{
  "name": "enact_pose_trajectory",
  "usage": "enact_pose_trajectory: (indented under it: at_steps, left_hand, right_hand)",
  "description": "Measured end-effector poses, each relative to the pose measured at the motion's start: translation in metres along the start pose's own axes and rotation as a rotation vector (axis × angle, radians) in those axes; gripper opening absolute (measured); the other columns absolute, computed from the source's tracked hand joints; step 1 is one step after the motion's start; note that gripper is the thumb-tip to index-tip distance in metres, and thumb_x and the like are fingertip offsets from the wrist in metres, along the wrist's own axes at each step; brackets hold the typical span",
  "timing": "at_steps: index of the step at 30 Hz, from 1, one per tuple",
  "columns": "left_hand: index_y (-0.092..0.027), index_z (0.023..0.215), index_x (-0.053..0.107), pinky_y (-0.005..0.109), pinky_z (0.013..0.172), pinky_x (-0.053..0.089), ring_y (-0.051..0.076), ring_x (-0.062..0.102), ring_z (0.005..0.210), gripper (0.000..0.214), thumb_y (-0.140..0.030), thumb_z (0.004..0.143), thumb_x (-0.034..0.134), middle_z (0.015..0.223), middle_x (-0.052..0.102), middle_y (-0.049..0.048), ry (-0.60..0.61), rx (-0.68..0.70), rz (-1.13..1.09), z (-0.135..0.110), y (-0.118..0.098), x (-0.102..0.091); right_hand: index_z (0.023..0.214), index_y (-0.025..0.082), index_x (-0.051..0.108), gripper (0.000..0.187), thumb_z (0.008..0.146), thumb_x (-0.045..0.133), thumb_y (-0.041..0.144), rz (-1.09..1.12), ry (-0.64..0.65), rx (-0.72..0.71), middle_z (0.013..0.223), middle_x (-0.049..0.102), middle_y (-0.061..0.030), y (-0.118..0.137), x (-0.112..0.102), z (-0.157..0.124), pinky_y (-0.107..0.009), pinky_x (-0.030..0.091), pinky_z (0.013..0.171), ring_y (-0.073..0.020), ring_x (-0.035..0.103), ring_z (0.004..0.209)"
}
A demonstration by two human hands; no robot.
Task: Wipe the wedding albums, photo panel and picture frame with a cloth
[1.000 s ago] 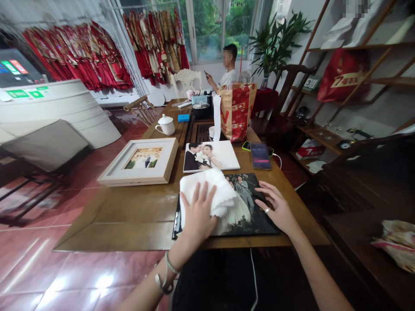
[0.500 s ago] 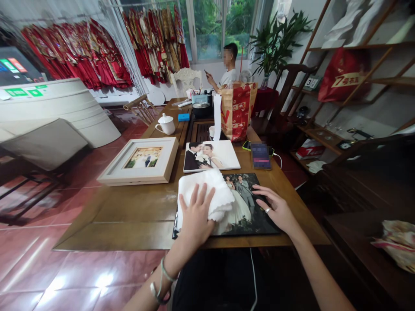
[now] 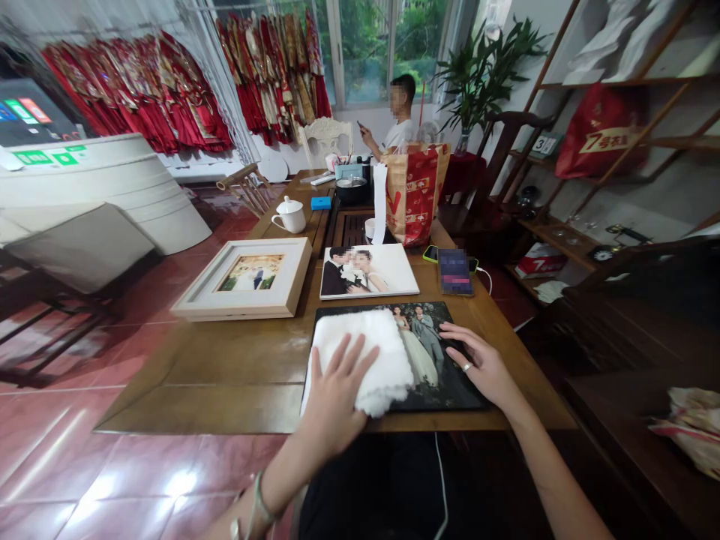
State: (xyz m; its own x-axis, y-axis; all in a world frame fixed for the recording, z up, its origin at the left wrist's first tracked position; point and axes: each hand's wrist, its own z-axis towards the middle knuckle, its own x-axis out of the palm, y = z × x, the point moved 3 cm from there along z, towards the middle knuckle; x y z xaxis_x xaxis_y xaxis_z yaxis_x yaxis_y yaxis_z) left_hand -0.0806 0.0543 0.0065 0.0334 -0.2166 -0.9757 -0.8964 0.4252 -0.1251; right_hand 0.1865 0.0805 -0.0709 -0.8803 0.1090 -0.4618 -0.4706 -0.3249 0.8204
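A dark glossy wedding photo panel (image 3: 444,379) lies at the near edge of the wooden table (image 3: 236,367). A white folded cloth (image 3: 368,349) covers its left half. My left hand (image 3: 334,394) presses flat on the cloth with fingers spread. My right hand (image 3: 478,364), wearing a ring, rests flat on the panel's right side, fingers stretched out. Behind the panel lies a white photo print (image 3: 368,271), and to its left a cream-framed picture (image 3: 244,277).
A phone (image 3: 454,271) with a cable lies right of the print. Farther back stand a white teapot (image 3: 289,215), a tea tray and a red-and-tan bag (image 3: 415,191). A seated person (image 3: 397,120) is at the far end. Shelves and a dark chair stand on the right.
My left hand has drawn the cloth toward me and slightly left over the panel, so the panel's top edge now shows. My right hand has hardly moved.
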Motion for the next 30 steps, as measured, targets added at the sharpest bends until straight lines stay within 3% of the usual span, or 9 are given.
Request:
enact_pose_trajectory:
  at_steps: [5,9,13,18,22,25,30]
  left_hand:
    - [-0.025,0.146,0.025,0.062,0.109,0.004,0.026,0.004,0.143,0.083,-0.010,0.067,0.045,0.156,0.015,0.0036,-0.072,0.051,-0.016,0.056,0.030,-0.012]
    - [-0.023,0.145,0.028,0.053,0.113,0.003,0.023,0.009,0.143,0.080,-0.009,0.068,0.045,0.154,0.022,0.0035,-0.136,0.072,-0.004,0.075,0.038,-0.015]
    - [-0.023,0.146,0.027,0.051,0.114,0.004,0.023,0.006,0.143,0.087,-0.007,0.063,0.045,0.155,0.019,0.0030,-0.111,0.044,-0.001,0.056,0.031,-0.011]
    - [-0.027,0.148,0.021,0.052,0.114,-0.003,0.023,-0.005,0.143,0.103,-0.004,0.050,0.045,0.156,0.005,-0.0023,-0.022,0.020,0.015,-0.009,0.006,0.006]
    - [-0.030,0.148,0.020,0.051,0.114,-0.003,0.024,-0.003,0.143,0.104,-0.006,0.050,0.046,0.155,0.003,-0.0049,-0.017,0.058,-0.006,-0.048,-0.007,0.020]
    - [-0.032,0.147,0.021,0.049,0.115,0.001,0.022,0.000,0.143,0.098,-0.009,0.056,0.047,0.155,0.005,-0.0067,-0.037,0.077,-0.030,-0.046,-0.002,0.020]
    - [-0.029,0.146,0.027,0.049,0.115,0.005,0.023,0.005,0.143,0.093,-0.007,0.057,0.048,0.156,0.014,-0.0014,-0.077,-0.013,0.000,0.007,0.025,0.002]
  right_hand:
    - [0.109,0.027,0.062,0.023,0.088,0.054,0.034,-0.002,-0.002,-0.003,0.127,0.059,-0.0077,0.000,0.000,0.000,-0.048,0.038,0.106,-0.0243,0.052,0.123]
    - [0.109,0.027,0.062,0.024,0.088,0.054,0.034,-0.004,-0.004,0.005,0.127,0.059,-0.0076,-0.001,0.000,0.000,-0.048,0.038,0.107,-0.0243,0.052,0.123]
    - [0.109,0.027,0.062,0.024,0.088,0.054,0.035,0.007,-0.001,0.003,0.126,0.059,-0.0077,0.000,0.000,0.000,-0.048,0.037,0.107,-0.0244,0.052,0.123]
    - [0.109,0.027,0.062,0.023,0.088,0.054,0.034,-0.022,0.001,0.012,0.127,0.058,-0.0070,0.002,-0.001,-0.001,-0.047,0.037,0.107,-0.0245,0.052,0.123]
    - [0.109,0.027,0.062,0.023,0.089,0.053,0.033,-0.041,0.006,0.010,0.127,0.059,-0.0076,0.002,-0.001,-0.001,-0.047,0.038,0.107,-0.0243,0.052,0.123]
    - [0.110,0.026,0.061,0.024,0.089,0.053,0.033,-0.043,0.011,0.010,0.128,0.058,-0.0083,0.002,-0.001,-0.001,-0.048,0.038,0.106,-0.0246,0.052,0.123]
    - [0.109,0.026,0.062,0.023,0.088,0.054,0.033,-0.032,0.009,0.005,0.127,0.059,-0.0082,0.002,0.000,0.000,-0.047,0.038,0.106,-0.0243,0.051,0.123]
